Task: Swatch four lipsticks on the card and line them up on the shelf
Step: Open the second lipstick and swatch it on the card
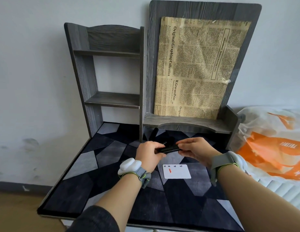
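Both hands hold one black lipstick (167, 149) level above the mat. My left hand (150, 154) grips its left end and my right hand (194, 150) pinches its right end. A white card (176, 171) lies on the mat just below my hands, with small numbers along its top and one red swatch (170, 170) under the second number. More black lipsticks lie behind my hands: one slanted (154, 133) under the low shelf, others (170, 139) partly hidden. The grey shelf unit (112, 99) stands at the back with bare boards.
A dark mat with grey shapes (102, 158) covers the table. A grey backboard with taped newspaper (196, 67) rises above a low shelf (186, 123). An orange and white plastic bag (269, 144) lies to the right. The table's front edge is close to me.
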The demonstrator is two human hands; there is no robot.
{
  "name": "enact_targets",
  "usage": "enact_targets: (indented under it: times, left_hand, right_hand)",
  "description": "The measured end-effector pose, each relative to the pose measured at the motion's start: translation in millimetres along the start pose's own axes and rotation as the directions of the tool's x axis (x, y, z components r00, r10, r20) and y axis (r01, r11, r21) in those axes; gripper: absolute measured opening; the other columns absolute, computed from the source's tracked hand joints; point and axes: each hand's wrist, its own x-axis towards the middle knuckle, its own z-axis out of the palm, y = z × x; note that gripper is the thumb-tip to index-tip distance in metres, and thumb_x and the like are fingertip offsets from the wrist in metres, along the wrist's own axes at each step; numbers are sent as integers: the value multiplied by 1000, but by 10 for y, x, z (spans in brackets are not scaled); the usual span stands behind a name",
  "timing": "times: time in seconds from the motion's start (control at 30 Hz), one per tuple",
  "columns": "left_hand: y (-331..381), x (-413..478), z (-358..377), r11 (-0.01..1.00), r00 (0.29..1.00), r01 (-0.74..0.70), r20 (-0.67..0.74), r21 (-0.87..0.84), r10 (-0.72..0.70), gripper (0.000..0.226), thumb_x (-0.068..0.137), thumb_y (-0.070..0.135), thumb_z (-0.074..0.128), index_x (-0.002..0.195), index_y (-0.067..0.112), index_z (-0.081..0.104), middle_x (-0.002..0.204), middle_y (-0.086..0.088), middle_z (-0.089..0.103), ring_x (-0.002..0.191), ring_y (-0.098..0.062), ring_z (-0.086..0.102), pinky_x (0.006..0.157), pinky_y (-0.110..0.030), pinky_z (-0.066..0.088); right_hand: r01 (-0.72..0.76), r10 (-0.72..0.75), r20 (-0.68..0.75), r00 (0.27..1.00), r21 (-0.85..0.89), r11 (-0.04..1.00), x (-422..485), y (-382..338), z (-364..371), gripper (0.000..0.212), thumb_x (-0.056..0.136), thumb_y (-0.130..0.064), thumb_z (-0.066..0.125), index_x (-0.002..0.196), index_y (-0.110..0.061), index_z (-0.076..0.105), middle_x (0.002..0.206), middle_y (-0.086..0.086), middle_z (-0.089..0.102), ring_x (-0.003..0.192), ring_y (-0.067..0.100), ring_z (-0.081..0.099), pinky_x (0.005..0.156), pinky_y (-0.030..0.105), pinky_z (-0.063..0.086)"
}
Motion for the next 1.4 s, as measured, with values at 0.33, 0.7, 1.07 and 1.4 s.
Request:
enact_targets:
  times: [0.33, 0.7, 1.07, 1.4]
  left_hand:
    - [-47, 105, 66, 1000, 999, 20, 33, -21, -19, 37, 72, 17, 76, 107, 28, 71, 98, 5, 73, 93, -13, 66, 91, -30, 52]
    - [-181, 243, 104, 996, 997, 43, -65, 82, -38, 39, 76, -2, 62, 107, 21, 69, 97, 3, 68, 84, -15, 63, 84, -32, 53]
    - [-328, 357, 174, 982, 993, 36, -119, 187, -14, 23, 81, 12, 60, 101, 21, 68, 103, 3, 60, 96, -17, 60, 79, -31, 50]
    - [-342, 440, 310, 983, 996, -19, -77, 182, 33, 19, 82, 17, 62, 99, 22, 68, 102, 6, 59, 99, -14, 58, 79, -28, 48]
  right_hand:
    - [-64, 90, 70, 993, -308, 949, 2, -15, -124, 19, 77, -6, 75, 96, -7, 74, 71, 7, 64, 58, 13, 56, 54, 22, 50]
    - [-94, 85, -96, 992, -101, 990, 108, 77, -282, 18, 78, 6, 70, 95, 6, 65, 67, 14, 63, 54, 18, 61, 52, 23, 58]
    - [-64, 26, -483, 875, -63, 996, 500, 280, -584, 19, 76, 10, 67, 84, -3, 55, 65, 17, 61, 48, 21, 60, 42, 25, 56]
    - [-122, -1, -592, 806, -168, 978, 681, 389, -613, 25, 72, -2, 75, 71, -15, 55, 64, 9, 64, 60, 27, 67, 77, 44, 59]
